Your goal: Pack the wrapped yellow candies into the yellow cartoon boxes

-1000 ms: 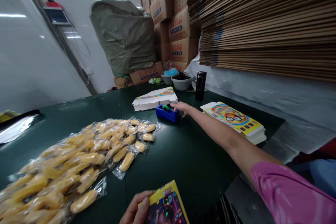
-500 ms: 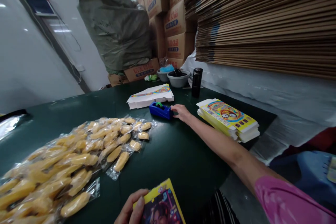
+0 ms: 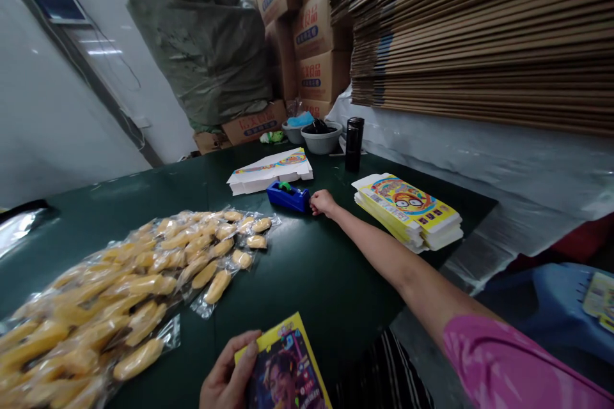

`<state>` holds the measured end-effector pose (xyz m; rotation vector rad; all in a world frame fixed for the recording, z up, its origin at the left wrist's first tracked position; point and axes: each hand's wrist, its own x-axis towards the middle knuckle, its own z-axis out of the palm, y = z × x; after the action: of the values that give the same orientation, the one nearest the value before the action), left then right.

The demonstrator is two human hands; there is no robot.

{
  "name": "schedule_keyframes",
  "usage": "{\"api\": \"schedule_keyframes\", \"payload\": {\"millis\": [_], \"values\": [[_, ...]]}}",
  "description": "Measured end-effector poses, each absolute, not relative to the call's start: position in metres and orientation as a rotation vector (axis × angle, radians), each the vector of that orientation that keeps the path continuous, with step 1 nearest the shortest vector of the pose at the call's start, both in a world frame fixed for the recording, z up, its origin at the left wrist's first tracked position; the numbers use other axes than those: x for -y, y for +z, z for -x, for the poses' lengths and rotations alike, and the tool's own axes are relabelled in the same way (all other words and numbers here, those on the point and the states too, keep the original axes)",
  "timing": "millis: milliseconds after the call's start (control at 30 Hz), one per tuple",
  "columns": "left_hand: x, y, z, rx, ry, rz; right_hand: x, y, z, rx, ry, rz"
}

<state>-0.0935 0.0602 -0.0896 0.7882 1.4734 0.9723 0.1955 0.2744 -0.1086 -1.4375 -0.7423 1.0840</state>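
One tape dispenser point(image 3: 288, 197); one held box point(image 3: 288, 370); one flask point(image 3: 354, 144); two bowls point(image 3: 322, 144); one table point(image 3: 288, 275). Wrapped yellow pieces point(image 3: 146, 284) exceed a dozen; overlap prevents exact counting.

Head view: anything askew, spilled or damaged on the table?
Nothing looks spilled or clearly damaged. Slightly askew: the carton stack on the right of the table, its edges unevenly lined up. The packets lie loosely heaped; I can't tell if all are sealed. The tape dispenser by the right hand stands upright.
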Motion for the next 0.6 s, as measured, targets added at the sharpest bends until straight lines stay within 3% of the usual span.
{"api": "schedule_keyframes", "payload": {"millis": [133,267,467,600], "values": [[-0.059,-0.047,0.092,-1.294,1.102,-0.895,-0.255,-0.096,-0.191,0.664,1.153,1.491],[-0.058,-0.020,0.094,-1.221,1.526,-1.310,-0.207,-0.077,-0.178,0.661,1.237,1.294],[-0.047,-0.055,0.090,-1.302,1.554,-2.040,-0.074,-0.046,-0.114,0.757,1.529,0.671],[-0.036,-0.071,0.084,-1.302,1.510,-2.226,-0.039,-0.053,-0.074,0.656,1.769,0.516]]}}
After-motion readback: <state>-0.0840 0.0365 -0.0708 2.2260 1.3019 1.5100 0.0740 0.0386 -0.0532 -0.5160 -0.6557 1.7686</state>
